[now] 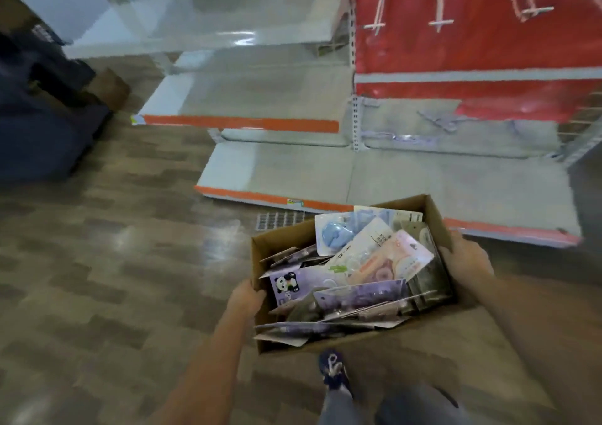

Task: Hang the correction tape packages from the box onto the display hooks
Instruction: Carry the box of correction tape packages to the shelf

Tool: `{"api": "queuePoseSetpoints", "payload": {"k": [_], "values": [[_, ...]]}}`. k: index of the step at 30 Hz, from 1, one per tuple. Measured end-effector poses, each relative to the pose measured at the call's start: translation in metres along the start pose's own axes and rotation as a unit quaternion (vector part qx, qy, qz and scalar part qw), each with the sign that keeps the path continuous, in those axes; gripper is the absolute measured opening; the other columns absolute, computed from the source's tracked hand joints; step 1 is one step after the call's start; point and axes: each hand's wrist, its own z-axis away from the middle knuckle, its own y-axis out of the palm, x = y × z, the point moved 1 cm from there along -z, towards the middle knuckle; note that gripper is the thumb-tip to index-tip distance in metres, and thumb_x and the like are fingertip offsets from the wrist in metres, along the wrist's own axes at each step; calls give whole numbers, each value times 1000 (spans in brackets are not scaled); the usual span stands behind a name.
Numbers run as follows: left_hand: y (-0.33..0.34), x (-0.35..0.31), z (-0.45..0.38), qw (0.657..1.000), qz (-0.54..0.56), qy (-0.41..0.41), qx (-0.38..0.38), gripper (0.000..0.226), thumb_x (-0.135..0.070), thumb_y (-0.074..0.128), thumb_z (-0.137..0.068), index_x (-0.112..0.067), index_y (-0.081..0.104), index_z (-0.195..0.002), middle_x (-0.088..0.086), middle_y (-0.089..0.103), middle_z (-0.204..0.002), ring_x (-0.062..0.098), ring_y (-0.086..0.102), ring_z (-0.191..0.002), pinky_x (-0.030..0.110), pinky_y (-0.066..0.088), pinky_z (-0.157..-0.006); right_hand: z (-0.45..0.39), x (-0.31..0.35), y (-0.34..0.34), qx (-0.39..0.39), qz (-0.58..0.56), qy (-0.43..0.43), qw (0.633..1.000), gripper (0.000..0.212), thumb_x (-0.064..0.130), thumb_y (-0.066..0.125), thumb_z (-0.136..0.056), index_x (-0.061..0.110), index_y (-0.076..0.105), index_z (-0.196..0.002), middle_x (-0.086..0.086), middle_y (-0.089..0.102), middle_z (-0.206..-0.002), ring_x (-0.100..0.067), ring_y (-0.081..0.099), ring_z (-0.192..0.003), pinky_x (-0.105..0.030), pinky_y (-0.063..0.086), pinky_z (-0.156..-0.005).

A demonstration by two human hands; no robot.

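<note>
At lower centre, the left hand (246,297) and right hand (465,260) each grip a side wall of the box (358,340), whose heaped correction tape packages (374,258) may spill if it tilts before reaching the hooks (439,4) upper right.

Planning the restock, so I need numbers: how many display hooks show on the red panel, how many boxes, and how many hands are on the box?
Display hooks on the red panel: 3
Cardboard box: 1
Hands on it, left hand and right hand: 2
Total: 6
</note>
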Motion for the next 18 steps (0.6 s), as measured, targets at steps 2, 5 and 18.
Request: {"api": "queuePoseSetpoints", "payload": {"k": [2,5,18], "values": [[-5,-17,-31,1000,-15,26,8,26,-14,52,-91,-5,58,-115,12,64,-115,30,61,-104,34,49,-87,-8,-2,9,-7,-8,30,999,29,22,45,-97,5,45,-121,-24,60,-114,-42,56,-105,-44,45,-86],[-4,-49,-69,997,-48,61,24,28,-13,51,-93,-4,57,-118,16,64,-117,32,60,-107,33,48,-89,-22,-11,23,-13,-13,72,997,23,20,45,-97,3,44,-113,-24,61,-108,-41,58,-100,-43,47,-83],[105,-125,-271,977,-136,158,39,24,-12,48,-94,-5,63,-112,16,64,-113,30,60,-106,33,45,-87,-150,-92,148,-59,-34,156,985,24,18,43,-98,3,46,-117,-21,64,-107,-39,61,-99,-47,50,-85]]}}
